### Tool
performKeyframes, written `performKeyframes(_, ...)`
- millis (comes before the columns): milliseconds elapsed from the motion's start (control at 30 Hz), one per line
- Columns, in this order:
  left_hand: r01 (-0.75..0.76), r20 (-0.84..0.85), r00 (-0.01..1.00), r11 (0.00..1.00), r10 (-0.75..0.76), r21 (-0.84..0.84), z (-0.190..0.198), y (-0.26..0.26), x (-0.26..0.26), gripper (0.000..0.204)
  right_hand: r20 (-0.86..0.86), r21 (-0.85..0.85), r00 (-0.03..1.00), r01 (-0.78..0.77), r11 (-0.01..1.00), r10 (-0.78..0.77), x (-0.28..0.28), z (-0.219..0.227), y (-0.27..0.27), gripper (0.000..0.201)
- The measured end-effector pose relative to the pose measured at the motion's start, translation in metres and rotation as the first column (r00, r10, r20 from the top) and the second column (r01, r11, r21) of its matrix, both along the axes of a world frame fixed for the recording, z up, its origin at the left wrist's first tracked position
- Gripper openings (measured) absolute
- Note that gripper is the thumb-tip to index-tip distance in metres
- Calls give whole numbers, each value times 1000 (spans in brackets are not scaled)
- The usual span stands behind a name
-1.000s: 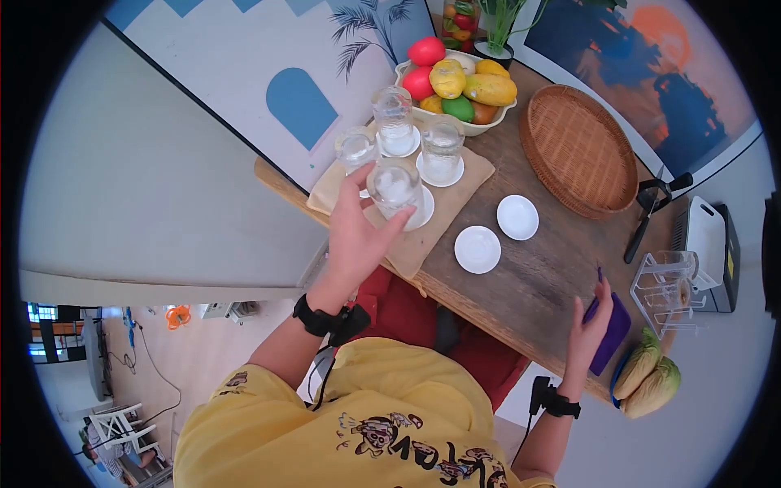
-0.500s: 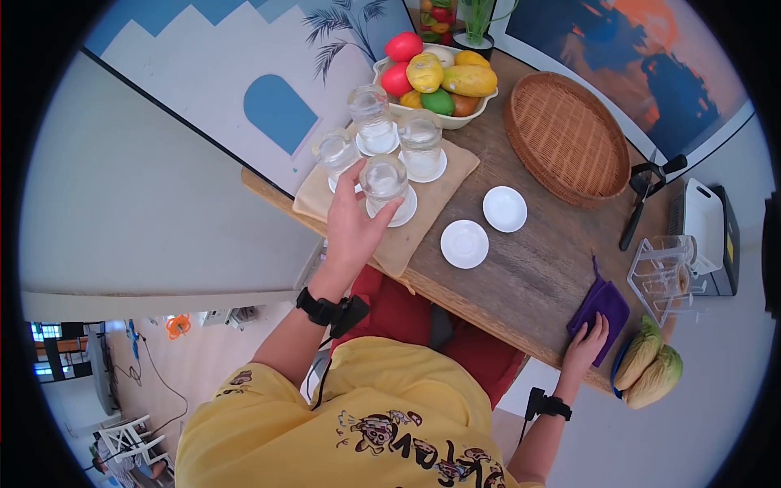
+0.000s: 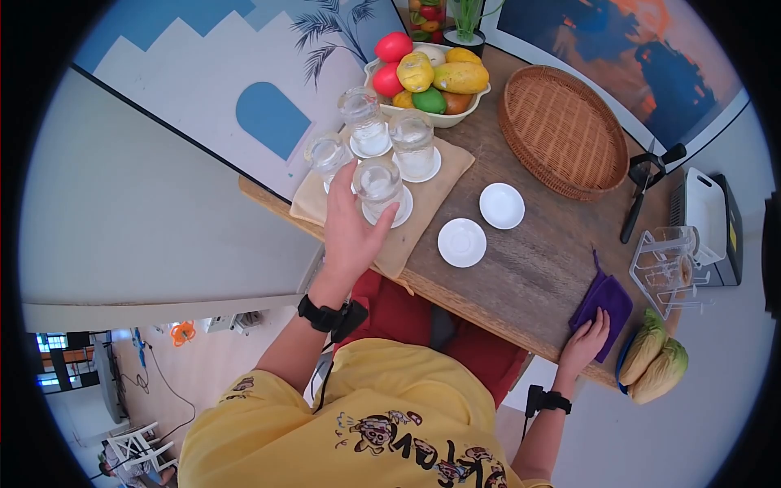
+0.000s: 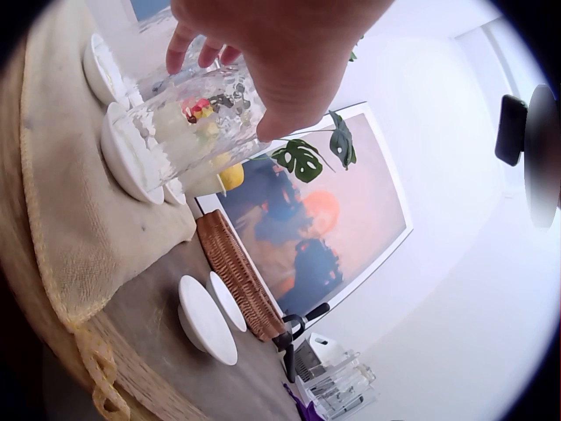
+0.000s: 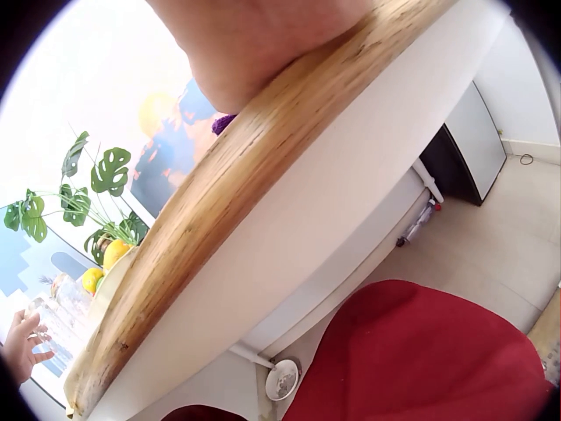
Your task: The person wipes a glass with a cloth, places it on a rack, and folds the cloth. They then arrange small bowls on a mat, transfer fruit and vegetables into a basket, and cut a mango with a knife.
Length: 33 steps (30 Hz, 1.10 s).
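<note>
“Toward the left end of the brown wooden table (image 3: 537, 268), what is the person's left hand (image 3: 350, 236) doing?”

“Its thumb and fingers curve round a clear, cylindrical glass tumbler (image 3: 379, 180), gripping it near the top. Beneath that is a small, round white saucer (image 3: 404, 210).”

“How does the tumbler look?”

“Colourless and see-through, with a rippled wall that catches bright highlights. From the left wrist, patches of red and yellow show through it (which way up it stands, I can't tell).”

“And the right hand (image 3: 587, 340)?”

“Lying relaxed, fingers loosely extended, on a flat purple cloth pouch (image 3: 612, 302) with a drawstring, toward the table's other end.”

“What surrounds the tumbler?”

“Three similar clear glasses: a back one (image 3: 362, 110), one to the right (image 3: 411, 134) and one to the left (image 3: 328, 154). All four are grouped on a beige cloth (image 3: 443, 171).”

“Farther out?”

“Two more round white saucers, the nearer (image 3: 462, 242) and the farther (image 3: 502, 206), just beside the cloth. Behind the glasses sits a cream bowl (image 3: 452, 122) of red, yellow and green fruit; to its right, a round brown wicker tray (image 3: 561, 130).”

“Beyond the pouch?”

“Pale green-yellow cabbages (image 3: 651, 362), and a transparent rack (image 3: 647, 276) holding clear glassware.”
</note>
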State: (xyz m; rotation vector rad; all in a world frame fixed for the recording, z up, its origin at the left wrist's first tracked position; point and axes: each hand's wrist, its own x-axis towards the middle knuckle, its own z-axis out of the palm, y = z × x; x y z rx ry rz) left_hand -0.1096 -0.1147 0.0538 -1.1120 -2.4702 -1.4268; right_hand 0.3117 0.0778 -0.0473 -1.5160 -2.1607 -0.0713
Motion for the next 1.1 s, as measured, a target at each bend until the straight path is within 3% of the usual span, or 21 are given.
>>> performKeyframes(100, 16, -120, 993, 999, -22, -50, 1, -2, -2, 84, -2, -5, 1000, 5, 1000, -5, -1, 0, 0, 36)
performKeyframes(267, -134, -473, 876, 989, 88, -64, 25, -8, 19, 74, -23, -11, 1000, 16, 1000, -16, -2, 1, 0, 36)
performKeyframes(300, -114, -470, 880, 992, 72, -62, 23, -9, 25, 74, -23, -4, 1000, 9, 1000, -10, -2, -1, 1, 36)
performKeyframes(367, 153, -491, 866, 986, -100, 70, 14, -9, 39, 66, -34, -8, 999, 16, 1000, -16, -3, 0, 1, 37)
performKeyframes(400, 204, -473, 870, 975, -142, 83, 9, -7, 49, 66, -46, -9, 999, 24, 1000, -25, -4, 1, 1, 38)
performKeyframes(467, 516, -334, 788, 851, -518, -102, -2, -1, 74, 60, -45, -4, 999, 29, 1000, -29, -9, 6, 0, 38)
performKeyframes(500, 577, -321, 758, 813, -568, -77, -9, 7, 88, 60, -63, 5, 998, 31, 1000, -30, -7, 4, 0, 38)
performKeyframes(567, 783, -160, 536, 560, -829, -271, -23, 21, 113, 61, -79, -9, 997, 18, 1000, -19, -9, 10, 0, 36)
performKeyframes(600, 818, -161, 492, 518, -855, -252, -28, 29, 123, 61, -85, -20, 996, 25, 999, -26, -9, 10, -2, 37)
performKeyframes(667, 863, -32, 316, 302, -948, -405, -37, 39, 138, 63, -29, -7, 999, 24, 1000, -24, -7, 6, -3, 38)
performKeyframes(700, 864, -1, 279, 252, -960, -436, -44, 44, 143, 67, -32, -24, 999, 29, 999, -30, -7, 7, -5, 38)
performKeyframes(833, 846, -39, 224, 214, -974, -489, -59, 58, 147, 65, -44, -60, 999, -35, 998, 33, -11, 11, -17, 40)
performKeyframes(1033, 848, -33, 264, 248, -964, -468, -59, 62, 148, 60, -17, -172, 987, -161, 972, 160, 6, 26, -23, 44)
performKeyframes(1100, 847, -39, 290, 275, -956, -455, -59, 62, 149, 57, 10, -142, 995, -98, 985, 100, 13, 25, -14, 44)
